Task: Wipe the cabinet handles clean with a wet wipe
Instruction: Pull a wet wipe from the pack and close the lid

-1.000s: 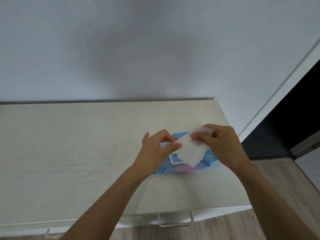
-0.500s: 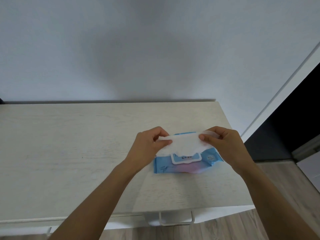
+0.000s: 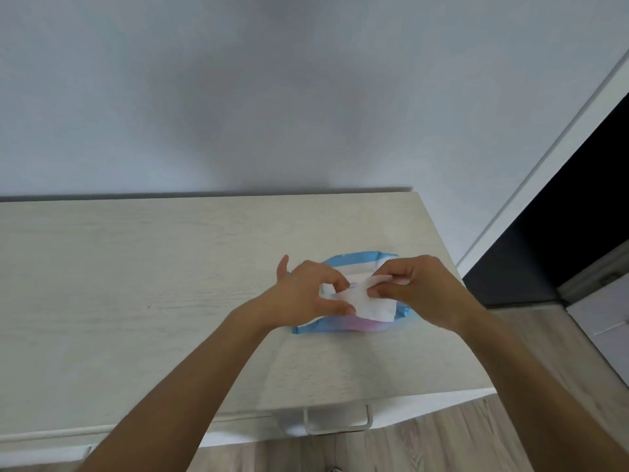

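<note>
Both the left hand (image 3: 306,294) and right hand (image 3: 422,291) pinch the wet wipe (image 3: 371,306) in closed fingers just above its pack (image 3: 340,327) on the desk (image 3: 136,284); limp, light and damp, best bunched around the handle (image 3: 337,422)

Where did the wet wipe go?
In the head view, the wet wipe is pinched between the left hand and right hand, just above the blue wipe pack on the cabinet top's right side.
</note>
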